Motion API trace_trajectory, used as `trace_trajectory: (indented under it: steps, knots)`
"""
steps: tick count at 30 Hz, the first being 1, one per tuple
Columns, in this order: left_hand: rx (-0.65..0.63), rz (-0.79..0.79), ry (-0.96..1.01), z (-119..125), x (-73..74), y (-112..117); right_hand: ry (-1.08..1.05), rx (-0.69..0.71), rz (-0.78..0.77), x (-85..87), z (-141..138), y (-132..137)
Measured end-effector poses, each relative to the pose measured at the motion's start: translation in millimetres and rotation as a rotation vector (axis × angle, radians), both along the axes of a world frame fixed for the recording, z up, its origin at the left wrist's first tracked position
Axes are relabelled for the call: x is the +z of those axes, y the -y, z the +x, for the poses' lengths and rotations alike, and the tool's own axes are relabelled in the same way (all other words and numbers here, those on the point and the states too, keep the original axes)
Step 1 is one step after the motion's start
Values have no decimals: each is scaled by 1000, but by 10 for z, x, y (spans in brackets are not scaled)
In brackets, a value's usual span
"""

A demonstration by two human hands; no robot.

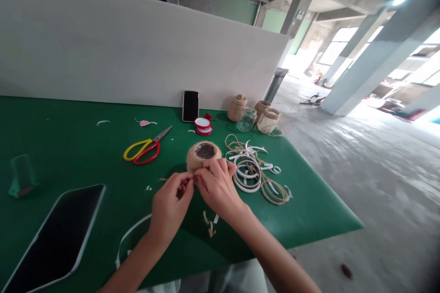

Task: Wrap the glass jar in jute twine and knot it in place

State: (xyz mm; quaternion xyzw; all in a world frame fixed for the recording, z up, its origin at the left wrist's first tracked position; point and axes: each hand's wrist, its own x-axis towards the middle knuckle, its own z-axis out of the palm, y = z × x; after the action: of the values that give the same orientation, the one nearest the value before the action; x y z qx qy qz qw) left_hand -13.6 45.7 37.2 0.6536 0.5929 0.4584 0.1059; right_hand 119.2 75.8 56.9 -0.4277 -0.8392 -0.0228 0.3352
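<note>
A small jar wrapped in jute twine (pixel 203 154) lies on its side on the green table (pixel 68 146), its round end facing me. My right hand (pixel 216 185) rests against the jar's near side, fingers curled onto it. Just left of it, my left hand (pixel 171 201) pinches something thin at the jar's edge, likely a twine end, too small to make out. The two hands' fingertips meet at the jar's lower left.
Yellow-and-red scissors (pixel 146 148) lie left of the jar. Loose twine and white tape strips (pixel 256 171) are piled to the right. A red tape roll (pixel 203 124), an upright phone (pixel 190 105), a glass jar (pixel 246 119) and wrapped jars (pixel 236 107) stand at the back. Another phone (pixel 57 236) lies near left.
</note>
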Motion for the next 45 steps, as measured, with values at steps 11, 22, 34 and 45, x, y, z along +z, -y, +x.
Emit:
trace_trajectory:
  steps: [11,22,34,45]
  knots:
    - [60,14,-69,20,-21,32,44,-16,59,-3,19,21]
    - [60,-39,7,58,51,15,15,-10,35,-13,4,18]
    - [31,-144,173,35,54,1,-20,3,-27,28,6,36]
    - [5,-125,148,26,91,10,-3,7,-41,42,15,32]
